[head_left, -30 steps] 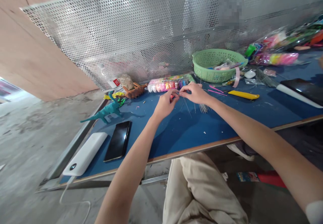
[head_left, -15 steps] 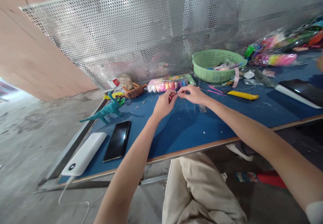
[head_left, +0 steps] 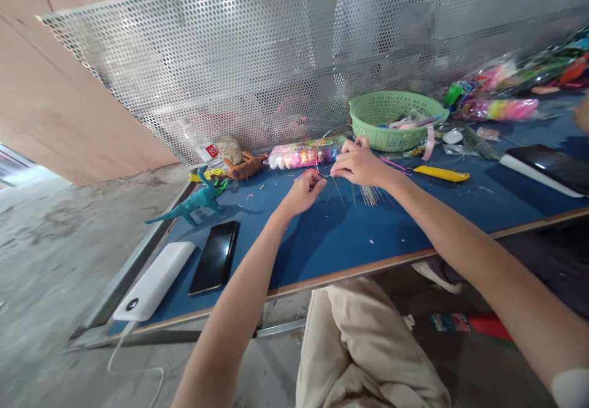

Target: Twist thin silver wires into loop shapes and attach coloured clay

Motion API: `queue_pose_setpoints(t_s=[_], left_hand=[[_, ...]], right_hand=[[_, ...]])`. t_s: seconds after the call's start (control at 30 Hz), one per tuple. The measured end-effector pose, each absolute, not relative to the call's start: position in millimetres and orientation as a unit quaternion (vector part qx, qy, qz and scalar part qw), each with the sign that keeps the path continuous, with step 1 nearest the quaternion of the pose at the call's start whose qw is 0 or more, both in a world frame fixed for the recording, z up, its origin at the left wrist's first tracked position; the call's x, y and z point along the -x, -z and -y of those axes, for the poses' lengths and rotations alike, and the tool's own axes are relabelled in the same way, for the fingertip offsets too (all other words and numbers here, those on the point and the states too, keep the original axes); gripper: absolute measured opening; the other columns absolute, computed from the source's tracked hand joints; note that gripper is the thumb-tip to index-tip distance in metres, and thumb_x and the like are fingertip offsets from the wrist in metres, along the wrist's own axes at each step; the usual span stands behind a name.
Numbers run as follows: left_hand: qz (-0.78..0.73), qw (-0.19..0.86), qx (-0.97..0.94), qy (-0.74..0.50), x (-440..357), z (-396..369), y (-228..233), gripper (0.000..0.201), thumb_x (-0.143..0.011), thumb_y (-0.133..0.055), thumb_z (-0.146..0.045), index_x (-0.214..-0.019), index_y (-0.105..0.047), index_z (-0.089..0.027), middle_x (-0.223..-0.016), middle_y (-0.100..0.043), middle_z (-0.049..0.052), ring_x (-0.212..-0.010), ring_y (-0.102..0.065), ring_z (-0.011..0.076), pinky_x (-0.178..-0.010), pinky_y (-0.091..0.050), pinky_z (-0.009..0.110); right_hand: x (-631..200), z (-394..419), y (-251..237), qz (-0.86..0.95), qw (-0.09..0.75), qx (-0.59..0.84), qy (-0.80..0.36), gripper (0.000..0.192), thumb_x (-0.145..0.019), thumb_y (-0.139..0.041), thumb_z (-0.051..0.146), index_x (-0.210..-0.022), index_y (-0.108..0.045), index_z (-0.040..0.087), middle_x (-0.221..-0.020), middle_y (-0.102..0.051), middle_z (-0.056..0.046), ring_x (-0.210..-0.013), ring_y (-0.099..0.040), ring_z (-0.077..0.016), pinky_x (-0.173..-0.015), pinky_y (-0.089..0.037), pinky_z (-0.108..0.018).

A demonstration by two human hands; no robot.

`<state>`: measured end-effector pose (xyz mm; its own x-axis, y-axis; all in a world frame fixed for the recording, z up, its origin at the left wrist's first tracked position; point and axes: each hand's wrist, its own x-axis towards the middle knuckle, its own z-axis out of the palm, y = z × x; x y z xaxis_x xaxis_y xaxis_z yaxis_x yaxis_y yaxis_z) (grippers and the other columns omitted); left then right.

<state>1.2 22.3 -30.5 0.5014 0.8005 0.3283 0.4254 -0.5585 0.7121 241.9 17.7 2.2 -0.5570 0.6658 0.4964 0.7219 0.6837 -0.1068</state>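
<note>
Wire curves up between your left hand and right hand, both apparently pinching it; shaping seems in hand, the next bend calling for a steady hold.

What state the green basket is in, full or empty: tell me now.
Neither: the green basket holds small items mostly toward its right side, while its inner wall shows bare on the left.

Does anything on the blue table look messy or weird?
A little: tiny white scraps lie loose near the front edge of the blue tabletop, like litter, and thin wires by the right hand fan out untidily. Nothing else stands out.
</note>
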Motion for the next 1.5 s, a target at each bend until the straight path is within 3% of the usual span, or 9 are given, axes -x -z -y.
queue_pose_setpoints(t_s=[0.17,0.4,0.57,0.73,0.9,1.03,1.2,1.33,1.5], left_hand=[[-0.327,0.378,-0.792,-0.351,1,-24,27,0.049,-0.098,-0.054,-0.062,-0.096,-0.071,-0.017,-0.085,-0.073,0.007,-0.073,-0.07,0.0141,-0.068,-0.056,0.026],[-0.347,0.54,-0.58,-0.502,-5,-24,25,0.042,-0.092,-0.07,-0.055,-0.113,-0.071,-0.018,-0.103,-0.077,0.01,-0.082,-0.075,0.0152,-0.076,-0.063,0.03],[-0.338,0.585,-0.526,-0.517,-14,-19,24,0.035,-0.094,-0.07,-0.047,-0.116,-0.071,-0.019,-0.116,-0.076,0.011,-0.097,-0.076,0.018,-0.085,-0.064,0.034],[-0.317,0.594,-0.528,-0.518,-18,-17,27,0.034,-0.096,-0.066,-0.048,-0.12,-0.071,-0.024,-0.129,-0.071,0.008,-0.1,-0.071,0.0156,-0.081,-0.061,0.03],[-0.385,0.476,-0.64,-0.465,-11,-21,30,0.04,-0.096,-0.06,-0.057,-0.115,-0.075,-0.025,-0.104,-0.075,0.006,-0.077,-0.065,0.0132,-0.063,-0.05,0.024],[-0.405,0.149,-0.794,-0.428,2,-15,17,0.039,-0.094,-0.063,-0.054,-0.079,-0.077,-0.021,-0.072,-0.068,0.005,-0.069,-0.058,0.0173,-0.071,-0.048,0.032],[-0.347,-0.109,-0.834,-0.414,12,-4,-5,0.029,-0.093,-0.067,-0.047,-0.11,-0.078,-0.026,-0.113,-0.074,0.01,-0.114,-0.062,0.0293,-0.105,-0.043,0.045],[-0.354,-0.158,-0.867,-0.313,5,-4,-1,0.065,-0.086,-0.074,-0.055,-0.142,-0.061,-0.023,-0.139,-0.066,0.013,-0.13,-0.057,0.0338,-0.116,-0.036,0.049],[-0.401,-0.092,-0.862,-0.297,-7,-6,14,0.049,-0.09,-0.069,-0.056,-0.127,-0.069,-0.023,-0.114,-0.075,0.009,-0.1,-0.071,0.0257,-0.086,-0.052,0.037]], right_hand=[[-254,-11,-17,0.888,0.255,0.373,0.088,0.029,-0.1,-0.057,0.049,-0.092,-0.08,0.032,-0.1,-0.073,-0.004,-0.116,-0.049,-0.0302,-0.111,-0.017,-0.056],[-238,3,-20,0.746,0.475,0.464,0.056,0.055,-0.103,-0.046,0.051,-0.154,-0.048,0.029,-0.156,-0.048,-0.012,-0.141,-0.041,-0.0391,-0.109,-0.034,-0.061],[-222,-10,2,0.747,0.493,0.401,-0.194,0.058,-0.1,-0.046,0.059,-0.144,-0.056,0.021,-0.121,-0.073,-0.013,-0.104,-0.069,-0.0282,-0.092,-0.054,-0.047],[-209,-15,15,0.748,0.423,0.367,-0.355,0.042,-0.093,-0.06,0.059,-0.109,-0.069,0.021,-0.087,-0.076,-0.007,-0.068,-0.067,-0.0209,-0.069,-0.054,-0.038],[-210,-14,13,0.789,0.407,0.397,-0.23,0.035,-0.098,-0.054,0.051,-0.091,-0.07,0.02,-0.076,-0.071,-0.003,-0.065,-0.061,-0.0185,-0.066,-0.046,-0.033],[-228,-20,7,0.802,0.418,0.419,-0.084,0.031,-0.103,-0.048,0.037,-0.096,-0.073,0.02,-0.091,-0.073,-0.007,-0.083,-0.064,-0.0217,-0.079,-0.045,-0.035],[-249,-28,0,0.85,0.347,0.396,-0.019,0.03,-0.103,-0.049,0.03,-0.097,-0.077,0.021,-0.097,-0.068,-0.009,-0.093,-0.062,-0.0234,-0.087,-0.044,-0.037],[-248,-27,-2,0.859,0.368,0.35,-0.071,0.027,-0.101,-0.055,0.031,-0.091,-0.077,0.02,-0.091,-0.069,-0.007,-0.084,-0.062,-0.0197,-0.081,-0.045,-0.035],[-240,-27,2,0.806,0.424,0.374,-0.178,0.023,-0.095,-0.066,0.037,-0.084,-0.074,0.019,-0.084,-0.072,-0.005,-0.075,-0.063,-0.0185,-0.071,-0.045,-0.034]])
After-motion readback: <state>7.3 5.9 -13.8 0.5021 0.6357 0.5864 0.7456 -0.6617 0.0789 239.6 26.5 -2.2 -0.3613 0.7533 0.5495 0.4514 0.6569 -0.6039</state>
